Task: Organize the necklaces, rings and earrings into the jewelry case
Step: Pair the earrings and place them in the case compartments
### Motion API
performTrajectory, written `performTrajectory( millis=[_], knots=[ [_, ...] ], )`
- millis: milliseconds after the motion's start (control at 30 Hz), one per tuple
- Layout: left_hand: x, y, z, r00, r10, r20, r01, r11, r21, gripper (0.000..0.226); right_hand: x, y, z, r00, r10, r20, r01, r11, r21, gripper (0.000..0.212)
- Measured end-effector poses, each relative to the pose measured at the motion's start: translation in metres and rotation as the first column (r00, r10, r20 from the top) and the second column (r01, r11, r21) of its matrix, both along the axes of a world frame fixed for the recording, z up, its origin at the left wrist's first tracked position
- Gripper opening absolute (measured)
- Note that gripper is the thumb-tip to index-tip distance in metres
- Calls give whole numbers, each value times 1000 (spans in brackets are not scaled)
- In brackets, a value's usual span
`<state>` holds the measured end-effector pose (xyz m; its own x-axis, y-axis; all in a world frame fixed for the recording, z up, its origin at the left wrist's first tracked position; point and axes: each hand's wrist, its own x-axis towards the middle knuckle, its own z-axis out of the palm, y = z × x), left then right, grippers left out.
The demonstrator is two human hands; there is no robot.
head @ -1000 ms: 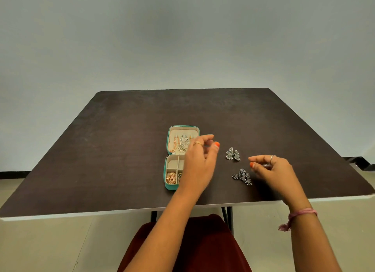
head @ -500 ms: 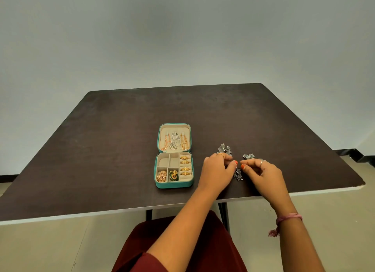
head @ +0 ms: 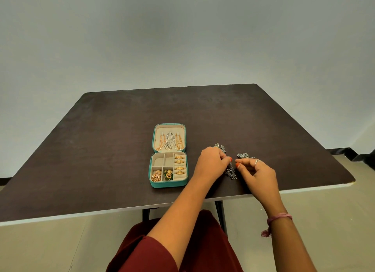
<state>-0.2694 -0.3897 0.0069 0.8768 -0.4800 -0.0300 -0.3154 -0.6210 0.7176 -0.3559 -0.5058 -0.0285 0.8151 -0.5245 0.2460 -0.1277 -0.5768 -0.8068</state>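
The teal jewelry case lies open on the dark table. Chain necklaces hang in its lid. Its base holds gold rings in the right column, and gold earrings and a green-gold earring in the front compartments. To the case's right, my left hand and my right hand meet fingertip to fingertip and pinch a silver earring between them. A second silver earring lies just behind my left hand. A third silver earring shows above my right fingers.
The table's near edge runs just in front of the case and my wrists. A pale wall stands behind the table. Black table legs and a dark red garment on my lap are below.
My left hand left the case and moved right to the silver earrings. My right hand came in towards it, and both now pinch one earring. The view has shifted slightly.
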Motion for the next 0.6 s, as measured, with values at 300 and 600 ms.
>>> performTrajectory(
  millis=[300, 600],
  knots=[
    [1, 4, 7, 997, 48, 58, -21, 921, -389, 10, -2, 0, 1, 998, -22, 55, 17, 996, 82, 18],
    [4, 14, 15, 997, 54, 60, -8, 804, -595, 10, 4, 4, 6, 999, 42, 1, -42, 999, 34, 14]
  ],
)
